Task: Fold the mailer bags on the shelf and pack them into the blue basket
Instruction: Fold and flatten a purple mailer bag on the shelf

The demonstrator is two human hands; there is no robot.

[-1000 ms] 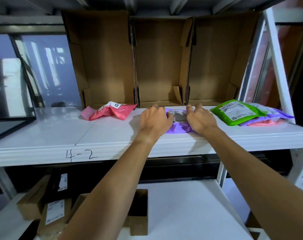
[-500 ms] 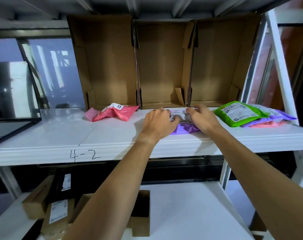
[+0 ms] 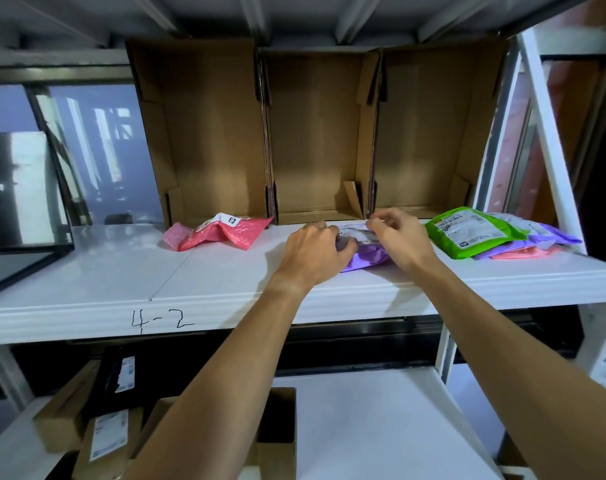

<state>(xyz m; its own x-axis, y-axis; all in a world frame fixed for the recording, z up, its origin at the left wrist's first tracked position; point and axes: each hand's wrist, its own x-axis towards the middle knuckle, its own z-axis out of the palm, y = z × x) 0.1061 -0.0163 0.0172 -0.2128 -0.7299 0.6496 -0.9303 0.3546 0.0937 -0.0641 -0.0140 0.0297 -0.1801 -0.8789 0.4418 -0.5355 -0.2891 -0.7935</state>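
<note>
Purple mailer bag [image 3: 367, 256] lies mid-shelf [image 3: 87, 278], nearer the front edge, label side up. Left hand [image 3: 315, 251] grip: fingers curled over the bag's left end. Right hand [image 3: 398, 237] grip: fingertips pinched on its back edge at the label. Crumpled pink mailer bag [image 3: 222, 233] sits to the left, towards the back. Green mailer bag [image 3: 467, 233] tops a small pile at the right end. Three open cardboard boxes [image 3: 315, 133] line the back edge.
</note>
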